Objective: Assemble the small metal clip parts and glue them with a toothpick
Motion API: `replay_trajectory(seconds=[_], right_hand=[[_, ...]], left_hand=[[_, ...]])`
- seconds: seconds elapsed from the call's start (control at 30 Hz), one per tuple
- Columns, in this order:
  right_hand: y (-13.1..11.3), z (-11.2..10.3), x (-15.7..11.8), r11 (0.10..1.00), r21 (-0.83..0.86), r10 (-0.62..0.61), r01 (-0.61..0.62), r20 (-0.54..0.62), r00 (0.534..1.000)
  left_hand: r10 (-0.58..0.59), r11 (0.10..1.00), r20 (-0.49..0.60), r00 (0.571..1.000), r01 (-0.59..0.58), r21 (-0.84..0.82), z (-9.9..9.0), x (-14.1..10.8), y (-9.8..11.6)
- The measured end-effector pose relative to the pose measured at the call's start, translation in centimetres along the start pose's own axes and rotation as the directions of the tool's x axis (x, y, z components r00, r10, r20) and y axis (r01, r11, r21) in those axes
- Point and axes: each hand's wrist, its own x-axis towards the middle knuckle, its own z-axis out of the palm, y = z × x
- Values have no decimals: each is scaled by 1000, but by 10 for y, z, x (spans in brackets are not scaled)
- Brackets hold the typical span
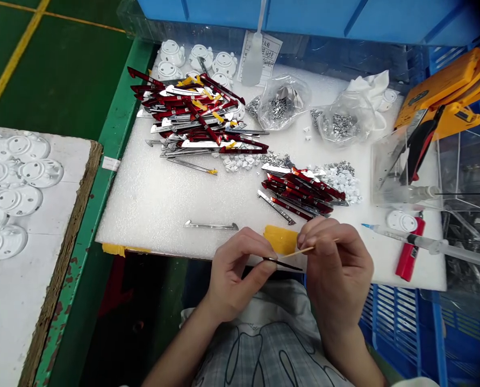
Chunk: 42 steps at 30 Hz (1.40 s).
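Note:
My left hand (242, 274) pinches one end of a thin dark strip (288, 264), seen edge-on near the front edge of the foam board. Between the fingertips of my right hand (336, 263) is a wooden toothpick (302, 251), its tip close to the strip; whether they touch I cannot tell. Just behind both hands lies a piece of yellow tape (280, 239). One silver strip (210, 226) rests alone to the left. Beyond my right hand is a small pile of red and silver strips (300, 191), and a larger pile of such strips (199, 115) lies farther back.
Bags of small metal parts (282, 105) and loose white pieces (344, 183) lie on the white foam board (151, 204). A syringe (433, 244), a red marker (409, 252) and an orange tool holder (445, 91) are at the right. White round parts (18, 199) cover the left table.

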Motion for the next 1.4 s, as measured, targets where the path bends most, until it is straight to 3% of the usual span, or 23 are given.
replay_trajectory(seconds=[1.4], right_hand=[[1, -1, -3, 997, -63, 37, -37, -5, 999]], left_hand=[[-10, 1000, -9, 1000, 10, -11, 0, 0, -1]])
